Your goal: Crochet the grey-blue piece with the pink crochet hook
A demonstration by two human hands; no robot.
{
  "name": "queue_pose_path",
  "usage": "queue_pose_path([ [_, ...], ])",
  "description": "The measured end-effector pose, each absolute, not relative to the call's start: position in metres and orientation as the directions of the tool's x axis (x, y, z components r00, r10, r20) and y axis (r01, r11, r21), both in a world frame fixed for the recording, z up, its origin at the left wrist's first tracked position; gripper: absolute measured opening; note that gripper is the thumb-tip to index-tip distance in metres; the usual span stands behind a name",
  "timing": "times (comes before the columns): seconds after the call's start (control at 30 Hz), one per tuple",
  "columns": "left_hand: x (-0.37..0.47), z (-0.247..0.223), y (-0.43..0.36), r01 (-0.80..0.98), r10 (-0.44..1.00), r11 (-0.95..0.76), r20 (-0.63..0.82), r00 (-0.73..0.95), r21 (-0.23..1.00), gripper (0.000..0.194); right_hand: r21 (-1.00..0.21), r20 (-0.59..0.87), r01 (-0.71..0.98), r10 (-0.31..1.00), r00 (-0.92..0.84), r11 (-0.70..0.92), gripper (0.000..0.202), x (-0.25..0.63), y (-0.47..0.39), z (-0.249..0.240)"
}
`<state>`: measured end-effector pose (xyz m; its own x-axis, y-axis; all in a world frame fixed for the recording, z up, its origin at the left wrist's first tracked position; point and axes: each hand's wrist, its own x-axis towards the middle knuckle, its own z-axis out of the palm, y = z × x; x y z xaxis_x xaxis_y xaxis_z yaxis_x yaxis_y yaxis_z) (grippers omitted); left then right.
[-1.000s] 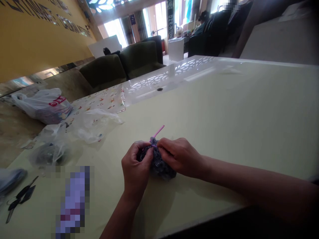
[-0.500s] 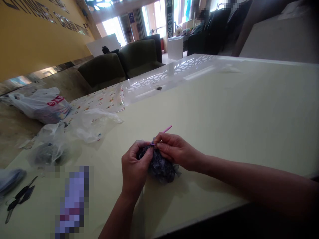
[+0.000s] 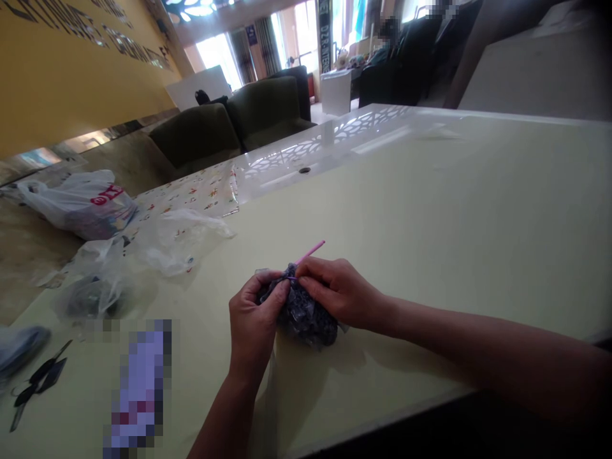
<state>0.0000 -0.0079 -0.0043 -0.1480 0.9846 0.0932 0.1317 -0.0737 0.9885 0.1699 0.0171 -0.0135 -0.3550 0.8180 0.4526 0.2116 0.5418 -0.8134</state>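
Observation:
A dark grey-blue bundle point(image 3: 310, 319), wrapped in what looks like clear plastic, lies between my hands near the table's front edge. My left hand point(image 3: 255, 312) pinches its upper left side between thumb and fingers. From the right, my right hand point(image 3: 347, 293) has its fingers closed on a thin pink stick point(image 3: 312, 252), which points up and to the right above the knuckles. The stick's lower part, at the top of the bundle, is mostly hidden by the fingertips. Both hands' fingertips nearly meet there.
Keys point(image 3: 41, 382) and a pixelated purple item point(image 3: 141, 382) lie at the left on the pale table point(image 3: 430, 242). Behind them are crumpled clear bags point(image 3: 184, 239) and a full white carrier bag point(image 3: 90, 204). Dark green chairs point(image 3: 270, 108) stand beyond the table.
Both hands have shifted slightly left with the bundle. More of the pink stick shows above my right hand, and its tip has moved a little left.

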Motion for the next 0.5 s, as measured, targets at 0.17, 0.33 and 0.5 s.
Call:
queue_pose_path([
  [0.17, -0.0004, -0.0040, -0.0089, 0.102, 0.988, -0.049, 0.063, -0.138, 0.994, 0.020, -0.835, 0.444, 0.155, 0.813, -0.376, 0.527, 0.013, 0.1699, 0.0178, -0.0132],
  [0.33, 0.0004, -0.0047, -0.0079, 0.076, 0.989, -0.051, 0.061, -0.135, 0.996, 0.021, -0.847, 0.432, 0.140, 0.817, -0.381, 0.513, 0.013, 0.1708, 0.0170, -0.0129],
  [0.5, 0.0003, -0.0041, -0.0076, 0.076, 0.990, -0.045, 0.054, -0.131, 0.996, 0.023, -0.856, 0.423, 0.135, 0.825, -0.376, 0.500, 0.014, 0.1704, 0.0163, -0.0144],
])
